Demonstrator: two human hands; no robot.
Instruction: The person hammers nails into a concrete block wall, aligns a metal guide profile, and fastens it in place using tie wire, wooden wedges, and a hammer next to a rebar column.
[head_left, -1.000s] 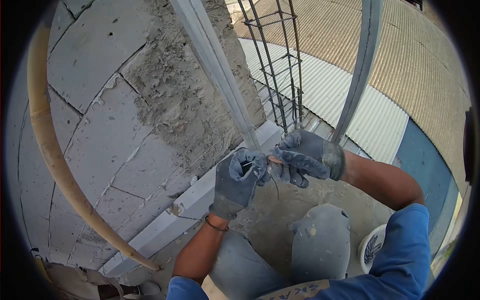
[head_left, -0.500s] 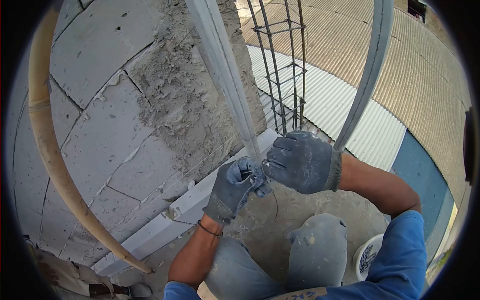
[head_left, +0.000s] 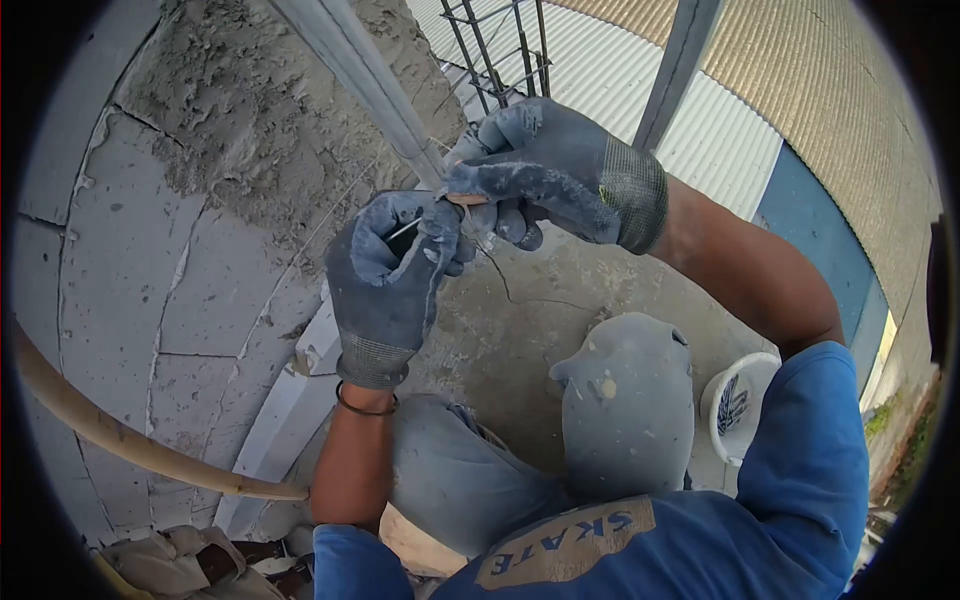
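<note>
Both hands wear grey coated gloves and meet at the foot of a metal post. My left hand is pinched, with a thin pale rod or wire showing inside the curl of its fingers. Close against it, my right hand is closed too, and a small orange-brown piece shows at its thumb and fingertips. What the right fingers hold is mostly hidden. A thin dark wire trails below the hands over the concrete floor.
A block wall with rough mortar stands left, crossed by a bamboo pole. Steel rebar and a second metal post rise beyond. A white bucket with small dark pieces sits right. Corrugated roofs lie beyond.
The view has tilted down and shifted. My right hand turned from back-up to a side-on pinch beside my left, which keeps its pinch. The orange-brown piece, hidden half a second ago, shows again.
</note>
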